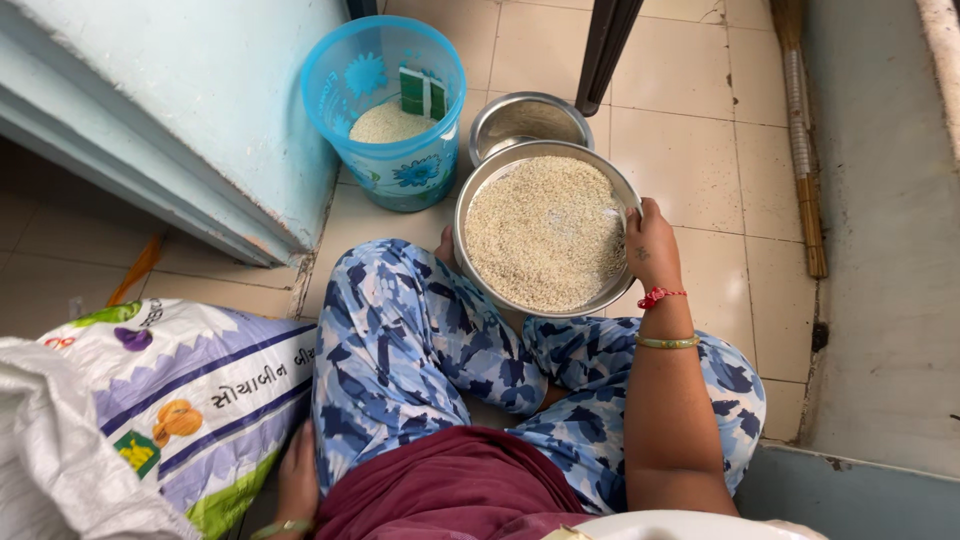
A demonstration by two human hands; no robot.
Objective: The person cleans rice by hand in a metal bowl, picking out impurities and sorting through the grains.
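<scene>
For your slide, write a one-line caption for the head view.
Seated person's right hand grips a grain-filled steel plate beside a blue plastic tub.

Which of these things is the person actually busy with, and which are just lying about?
In use:
- steel plate of grain, rim held by the right hand
- blue tub, partly filled with grain
- empty steel bowl behind the plate

Lying about:
- printed sack, next to the left hand
- broom along the wall
</scene>
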